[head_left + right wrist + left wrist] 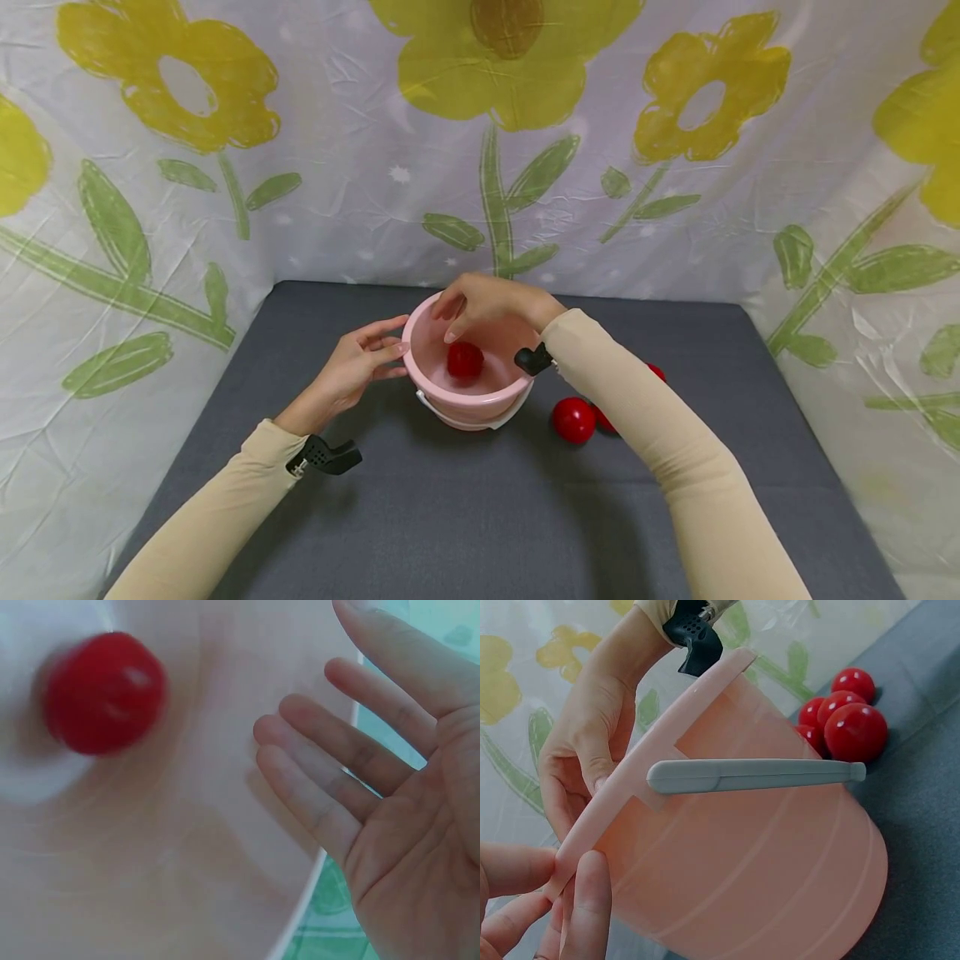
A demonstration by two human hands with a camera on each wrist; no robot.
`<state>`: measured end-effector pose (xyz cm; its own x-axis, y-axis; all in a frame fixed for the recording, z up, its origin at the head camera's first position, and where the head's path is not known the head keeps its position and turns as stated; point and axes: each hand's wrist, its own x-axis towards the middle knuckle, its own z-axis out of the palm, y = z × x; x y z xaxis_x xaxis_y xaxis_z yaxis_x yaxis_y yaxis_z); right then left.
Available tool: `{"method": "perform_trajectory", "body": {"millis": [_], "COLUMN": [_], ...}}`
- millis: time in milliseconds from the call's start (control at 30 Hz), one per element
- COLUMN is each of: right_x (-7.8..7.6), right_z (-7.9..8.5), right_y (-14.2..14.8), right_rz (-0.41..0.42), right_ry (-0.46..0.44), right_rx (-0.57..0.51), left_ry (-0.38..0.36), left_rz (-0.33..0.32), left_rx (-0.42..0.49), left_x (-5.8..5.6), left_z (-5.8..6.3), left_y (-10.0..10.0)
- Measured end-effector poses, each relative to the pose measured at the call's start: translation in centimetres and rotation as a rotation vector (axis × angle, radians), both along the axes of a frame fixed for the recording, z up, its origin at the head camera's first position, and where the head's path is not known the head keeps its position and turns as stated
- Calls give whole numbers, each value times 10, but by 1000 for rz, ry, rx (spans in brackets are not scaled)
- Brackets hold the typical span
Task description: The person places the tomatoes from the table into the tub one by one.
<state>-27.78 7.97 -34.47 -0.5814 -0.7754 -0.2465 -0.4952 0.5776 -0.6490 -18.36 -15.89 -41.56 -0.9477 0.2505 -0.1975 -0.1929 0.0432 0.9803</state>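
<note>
A pink bucket (471,399) stands tilted toward the front of the table, and one round red ball (465,362) lies at its bottom. My left hand (351,367) pinches the bucket's rim from the left, thumb and fingers on either side of it in the left wrist view. Over the bucket's mouth is my right hand (487,302), its fingers spread loosely and holding nothing. In the right wrist view the red ball (106,694) sits apart from these fingers (307,799). A pale handle (757,776) hangs down the bucket's side.
Several more red balls (573,420) are grouped on the table to the right of the bucket, partly hidden by the right forearm. The dark grey tabletop (450,517) meets a flower-printed curtain (337,208) at the back and sides.
</note>
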Motion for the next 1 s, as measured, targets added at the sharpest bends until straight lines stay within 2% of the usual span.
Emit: {"method": "perform_trajectory", "body": {"millis": [200,500,700,1000], "right_x": [-2,-6,-6,-3], "right_z": [4,22,38,59], "right_y": [7,30,55,103], "right_rz": [4,-15,-105,-235], "right_ry": [15,66,55,97], "right_rx": [-40,-91,-118,-90], "left_ry": [-1,12,24,27], "left_rz": [1,7,7,27], "left_rx": [-10,-33,-33,-43], "left_x": [0,1,2,1], "left_z": [0,0,0,-1], "left_y": [1,1,0,3]}}
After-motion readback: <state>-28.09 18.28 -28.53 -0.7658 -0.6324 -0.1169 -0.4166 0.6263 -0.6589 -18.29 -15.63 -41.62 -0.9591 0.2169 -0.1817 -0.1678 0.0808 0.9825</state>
